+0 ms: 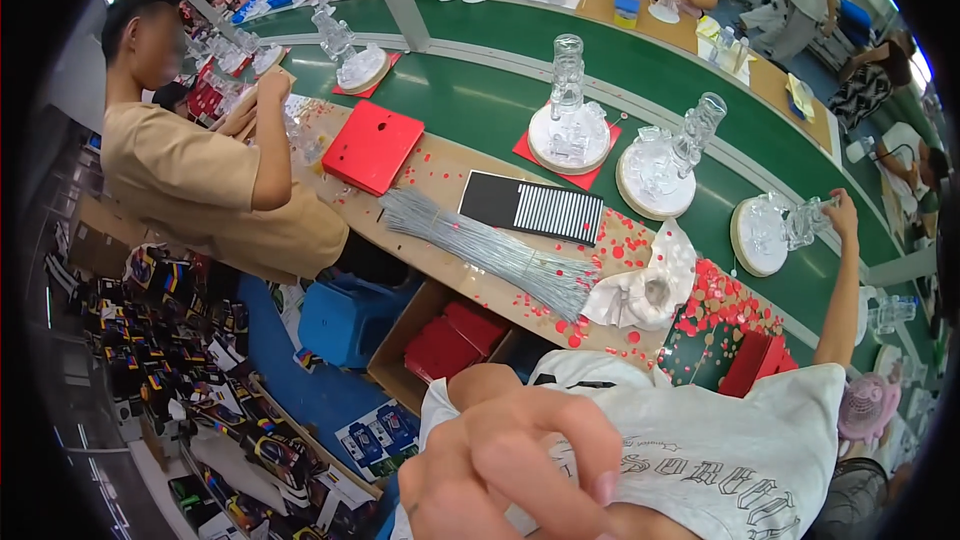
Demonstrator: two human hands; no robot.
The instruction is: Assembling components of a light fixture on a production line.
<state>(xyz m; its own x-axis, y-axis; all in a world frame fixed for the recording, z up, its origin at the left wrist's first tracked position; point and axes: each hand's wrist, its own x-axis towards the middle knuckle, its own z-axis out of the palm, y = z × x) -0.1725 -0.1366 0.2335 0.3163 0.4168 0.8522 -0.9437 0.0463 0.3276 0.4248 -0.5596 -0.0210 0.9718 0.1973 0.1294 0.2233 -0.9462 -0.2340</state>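
Note:
My right arm stretches far right over the green belt. My right hand (842, 212) closes on the top end of a clear tube-shaped piece (802, 224), which leans from a round, pale, wood-rimmed base (760, 236). Close to the camera, my left hand (510, 455) is raised with bent, curled fingers; what lies inside them, if anything, is hidden. Two similar clear pieces on round bases, one upright (568, 90) and one tilted (690, 135), stand left of my right hand. The upright one's base rests on a red sheet (523, 147).
On the brown worktable lie a bundle of silvery wires (480, 250), a black-and-white striped board (532, 206), a red box (373, 147), a crumpled white cloth (650, 285) and scattered red discs (715, 305). A co-worker (190, 150) stands left. Below are a blue stool (350, 320) and a carton (395, 365).

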